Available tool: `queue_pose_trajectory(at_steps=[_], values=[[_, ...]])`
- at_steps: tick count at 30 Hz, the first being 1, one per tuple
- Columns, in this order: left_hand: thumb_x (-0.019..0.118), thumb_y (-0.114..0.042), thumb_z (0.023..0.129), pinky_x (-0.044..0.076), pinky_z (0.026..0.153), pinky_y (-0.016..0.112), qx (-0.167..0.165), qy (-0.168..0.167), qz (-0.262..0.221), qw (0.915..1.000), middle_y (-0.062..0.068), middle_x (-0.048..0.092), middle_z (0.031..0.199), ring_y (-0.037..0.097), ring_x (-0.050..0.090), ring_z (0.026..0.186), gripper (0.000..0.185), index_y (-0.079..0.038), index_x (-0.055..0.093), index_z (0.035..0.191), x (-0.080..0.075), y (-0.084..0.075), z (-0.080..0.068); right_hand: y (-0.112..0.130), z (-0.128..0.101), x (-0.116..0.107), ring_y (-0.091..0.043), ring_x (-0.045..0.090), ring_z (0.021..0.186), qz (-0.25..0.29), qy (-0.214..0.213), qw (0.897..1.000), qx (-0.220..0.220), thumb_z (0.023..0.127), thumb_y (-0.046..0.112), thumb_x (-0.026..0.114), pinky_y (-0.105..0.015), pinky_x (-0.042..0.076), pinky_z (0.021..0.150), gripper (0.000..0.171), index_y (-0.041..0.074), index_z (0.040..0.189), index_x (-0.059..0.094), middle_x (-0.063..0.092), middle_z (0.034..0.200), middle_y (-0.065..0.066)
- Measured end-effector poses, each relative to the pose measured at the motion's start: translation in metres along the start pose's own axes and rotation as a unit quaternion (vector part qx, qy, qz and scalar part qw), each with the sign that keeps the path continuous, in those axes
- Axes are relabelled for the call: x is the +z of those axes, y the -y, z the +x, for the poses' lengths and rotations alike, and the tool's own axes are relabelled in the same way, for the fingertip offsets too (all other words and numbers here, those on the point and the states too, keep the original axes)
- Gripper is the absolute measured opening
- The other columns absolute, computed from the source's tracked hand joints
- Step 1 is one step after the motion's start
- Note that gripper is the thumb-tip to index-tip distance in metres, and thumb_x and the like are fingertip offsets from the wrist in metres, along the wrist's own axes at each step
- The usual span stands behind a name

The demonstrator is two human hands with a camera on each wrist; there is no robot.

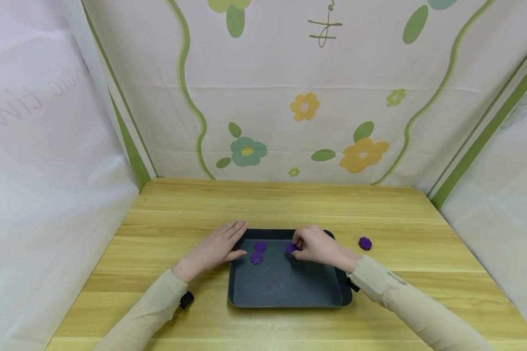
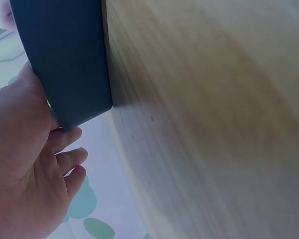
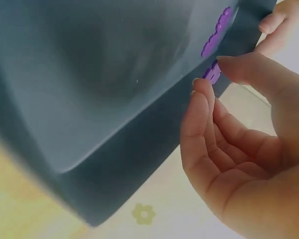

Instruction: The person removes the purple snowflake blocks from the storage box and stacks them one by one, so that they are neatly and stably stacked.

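- Purple notched disc (image 1: 289, 249), head view: pinched in your right hand (image 1: 319, 246), at the far part of the dark tray (image 1: 285, 285).
- Two similar discs (image 1: 256, 258) lie in the tray's left side; a lone disc (image 1: 365, 243) sits on the desk (image 1: 421, 234), right of the tray.
- Your left hand (image 1: 211, 246) rests at the far left corner, fingers extended, grasping nothing.
- Left wrist view: your fingers lie loosely by that corner.
- Right wrist view: your thumb and fingertips nearly meet, gripping the disc.
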State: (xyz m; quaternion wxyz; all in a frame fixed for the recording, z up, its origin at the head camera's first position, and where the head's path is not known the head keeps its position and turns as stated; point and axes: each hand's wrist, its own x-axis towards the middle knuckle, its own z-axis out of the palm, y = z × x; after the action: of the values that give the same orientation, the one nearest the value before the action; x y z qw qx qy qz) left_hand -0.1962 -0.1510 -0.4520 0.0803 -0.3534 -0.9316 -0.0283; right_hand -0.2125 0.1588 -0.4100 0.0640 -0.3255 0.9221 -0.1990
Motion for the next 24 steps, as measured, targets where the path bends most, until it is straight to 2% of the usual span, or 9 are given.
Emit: queue_pose_trajectory(at_steps=[7, 17, 24], values=[[0.055, -0.047, 0.098, 0.041, 0.116, 0.045, 0.002, -0.009, -0.005, 0.9999, 0.017, 0.043, 0.155, 0.033, 0.043, 0.144, 0.072, 0.000, 0.039, 0.151, 0.001, 0.001, 0.000, -0.009, -0.009, -0.005, -0.003, 0.060, 0.067, 0.002, -0.012, 1.000, 0.010, 0.080, 0.013, 0.080, -0.016, 0.053, 0.061, 0.018, 0.002, 0.092, 0.072, 0.072, 0.083, -0.006], [0.054, -0.047, 0.099, 0.041, 0.117, 0.045, -0.001, -0.001, -0.012, 0.9999, 0.017, 0.042, 0.156, 0.033, 0.042, 0.145, 0.072, 0.000, 0.039, 0.151, 0.001, 0.001, -0.001, -0.024, -0.026, -0.008, -0.005, 0.060, 0.068, 0.008, -0.027, 1.000, 0.014, 0.079, 0.012, 0.080, -0.016, 0.052, 0.061, 0.018, 0.001, 0.091, 0.072, 0.071, 0.082, -0.006], [0.055, -0.047, 0.098, 0.040, 0.117, 0.045, 0.001, -0.004, -0.009, 1.0000, 0.017, 0.042, 0.156, 0.033, 0.042, 0.144, 0.073, 0.000, 0.039, 0.151, 0.002, 0.001, 0.000, -0.027, -0.038, -0.017, 0.000, 0.057, 0.067, 0.012, -0.027, 0.998, 0.054, 0.082, 0.014, 0.078, -0.017, 0.052, 0.062, 0.018, 0.003, 0.094, 0.071, 0.071, 0.083, -0.004]])
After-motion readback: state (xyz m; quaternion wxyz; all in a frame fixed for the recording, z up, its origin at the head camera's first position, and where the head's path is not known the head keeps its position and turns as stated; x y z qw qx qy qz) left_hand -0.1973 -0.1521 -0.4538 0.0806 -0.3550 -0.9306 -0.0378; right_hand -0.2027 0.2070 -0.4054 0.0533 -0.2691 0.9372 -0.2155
